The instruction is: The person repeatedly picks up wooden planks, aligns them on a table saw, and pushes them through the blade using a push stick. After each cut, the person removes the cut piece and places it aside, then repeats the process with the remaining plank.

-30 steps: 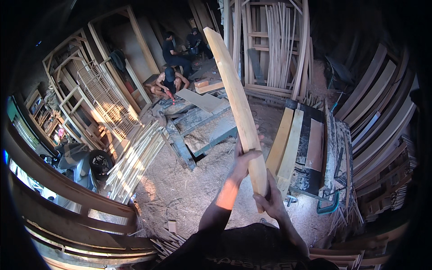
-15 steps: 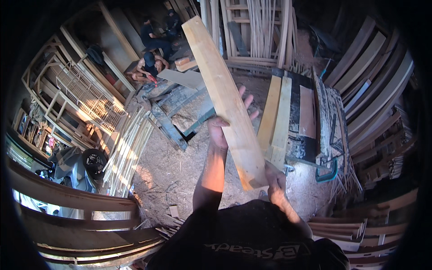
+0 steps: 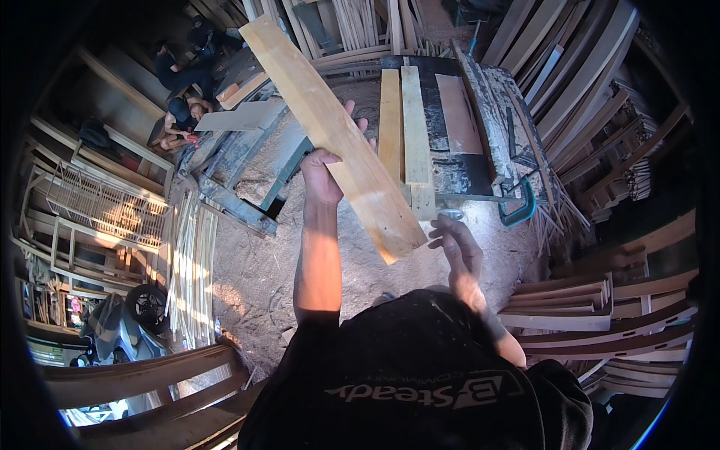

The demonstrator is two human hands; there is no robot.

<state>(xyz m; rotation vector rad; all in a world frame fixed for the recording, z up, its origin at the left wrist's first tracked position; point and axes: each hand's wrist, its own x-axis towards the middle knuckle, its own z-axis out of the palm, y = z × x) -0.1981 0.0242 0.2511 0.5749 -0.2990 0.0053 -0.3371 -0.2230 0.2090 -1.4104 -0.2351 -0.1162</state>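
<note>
My left hand (image 3: 322, 178) grips a long pale wooden board (image 3: 356, 165) near its middle, thumb on the upper face and fingertips showing past the far edge. The board slants from the upper left down toward me, raised above the sawdust-covered floor. Beside its near end is my right hand (image 3: 461, 255), fingers apart and slightly bent, its fingertips close to the corner. I cannot tell whether they still touch the wood. Just beyond, a yellowish board (image 3: 389, 112) and a paler board (image 3: 415, 124) lie on a dark-topped workbench (image 3: 469, 166).
A thin reddish panel (image 3: 459, 112) lies on the bench, and a green clamp (image 3: 519, 204) hangs at its near corner. Stacked planks (image 3: 585, 75) line the right. A metal frame (image 3: 236, 161) stands left, where a co-worker (image 3: 180, 120) crouches. Thin strips (image 3: 191, 277) lie nearby.
My right hand has loosened from the board's near end and moved slightly off it, fingers spreading. The left hand keeps its hold. The whole view has shifted, with the bench now further left and higher.
</note>
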